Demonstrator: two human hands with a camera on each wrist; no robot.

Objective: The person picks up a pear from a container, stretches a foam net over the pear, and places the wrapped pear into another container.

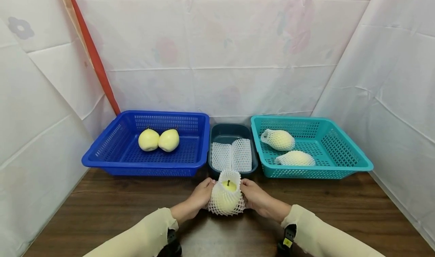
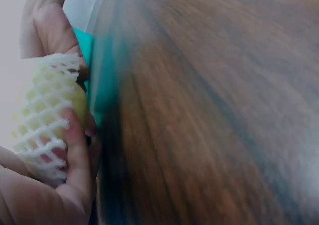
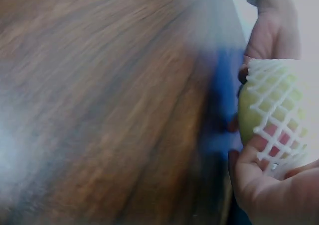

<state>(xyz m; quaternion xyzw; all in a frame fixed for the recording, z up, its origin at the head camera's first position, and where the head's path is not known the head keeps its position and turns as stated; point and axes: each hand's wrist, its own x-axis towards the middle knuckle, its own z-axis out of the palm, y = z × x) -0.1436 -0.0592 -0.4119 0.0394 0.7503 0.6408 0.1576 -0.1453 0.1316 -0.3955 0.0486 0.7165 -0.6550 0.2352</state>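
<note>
A pale yellow apple (image 1: 229,185), its dark stem upward, sits inside a white foam net sleeve (image 1: 225,204) between my hands, low over the table. My left hand (image 1: 200,194) grips the sleeve from the left, and a finger pokes at its mesh in the left wrist view. On the other side my right hand (image 1: 256,197) holds the sleeve, with fingertips under the mesh (image 3: 279,110) in the right wrist view. Part of the apple's side shows bare beyond the net's lower edge in both wrist views.
A blue basket (image 1: 146,168) at the left holds two bare apples (image 1: 168,140). Flat foam sleeves (image 1: 242,155) lie in a small dark bin (image 1: 231,128) at the middle. In the teal basket (image 1: 343,169) at the right are two net-wrapped fruits (image 1: 283,140). White cloth (image 1: 217,42) hangs behind.
</note>
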